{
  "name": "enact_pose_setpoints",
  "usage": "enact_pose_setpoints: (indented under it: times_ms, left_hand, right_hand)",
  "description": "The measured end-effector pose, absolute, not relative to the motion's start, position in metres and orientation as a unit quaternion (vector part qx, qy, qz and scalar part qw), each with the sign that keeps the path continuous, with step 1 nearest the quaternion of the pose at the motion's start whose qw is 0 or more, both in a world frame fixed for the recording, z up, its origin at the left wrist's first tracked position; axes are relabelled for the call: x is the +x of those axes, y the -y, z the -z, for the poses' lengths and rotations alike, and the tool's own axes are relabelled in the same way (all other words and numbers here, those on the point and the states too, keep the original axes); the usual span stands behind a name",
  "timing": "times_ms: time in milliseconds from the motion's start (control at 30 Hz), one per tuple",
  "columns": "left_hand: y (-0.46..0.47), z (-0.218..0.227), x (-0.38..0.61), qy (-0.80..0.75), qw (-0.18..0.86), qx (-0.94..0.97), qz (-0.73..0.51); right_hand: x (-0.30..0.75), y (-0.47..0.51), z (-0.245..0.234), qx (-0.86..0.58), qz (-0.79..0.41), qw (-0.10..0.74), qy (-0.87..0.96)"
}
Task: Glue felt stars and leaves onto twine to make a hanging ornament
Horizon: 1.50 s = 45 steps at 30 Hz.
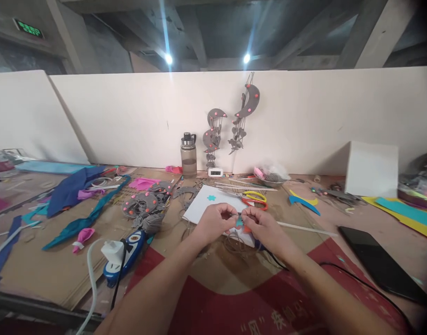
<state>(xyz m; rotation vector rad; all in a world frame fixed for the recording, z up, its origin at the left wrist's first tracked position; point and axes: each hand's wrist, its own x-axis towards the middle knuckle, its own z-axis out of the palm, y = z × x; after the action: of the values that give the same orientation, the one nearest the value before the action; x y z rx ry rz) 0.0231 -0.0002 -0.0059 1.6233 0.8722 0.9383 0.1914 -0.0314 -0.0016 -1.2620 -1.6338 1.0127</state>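
My left hand (216,222) and my right hand (262,227) meet over a white sheet (199,207), fingertips pinched close together. Between them shows a small teal piece (239,222), held at the fingertips of both hands; its full outline is hidden. A bit of orange (247,229) peeks out below my right fingers. Flat on the sheet lies a teal flower-shaped cutout (211,198). Loops of brown cord (236,244) rest just under my hands. Behind my right hand are yellow-and-red-handled scissors (255,197).
Left of the sheet sit grey felt pieces with pink dots (143,204) and a blue power strip (130,253). A water bottle (189,156) and a small clock (215,172) stand by the white wall. A black phone (377,260) lies right. Grey crescent hangings (249,102) are on the wall.
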Motion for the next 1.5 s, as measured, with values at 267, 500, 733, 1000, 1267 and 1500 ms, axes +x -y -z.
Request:
enact_pose_setpoints:
  times_ms: [267,500,733,1000,1267,1500]
  left_hand:
    - [0.006,-0.002,0.027,-0.375,0.497,0.672,-0.401]
    - [0.009,-0.012,0.022,-0.377,0.445,0.712,-0.392]
    - [0.007,-0.007,0.024,-0.373,0.504,0.673,-0.393]
    - [0.008,-0.01,0.024,-0.348,0.538,0.657,-0.397]
    - [0.002,-0.005,0.02,-0.304,0.618,0.604,-0.4]
    - [0.001,-0.004,0.021,-0.297,0.614,0.597,-0.422]
  right_hand:
    - [0.193,0.032,-0.005,-0.489,-0.39,0.427,0.653]
    - [0.19,0.033,-0.003,-0.495,-0.394,0.44,0.637]
    - [0.19,0.033,-0.006,-0.482,-0.376,0.444,0.655]
    - [0.189,0.036,-0.012,-0.487,-0.383,0.439,0.651]
    - [0.194,0.033,-0.01,-0.474,-0.404,0.444,0.644]
    - [0.192,0.036,-0.012,-0.487,-0.401,0.451,0.631]
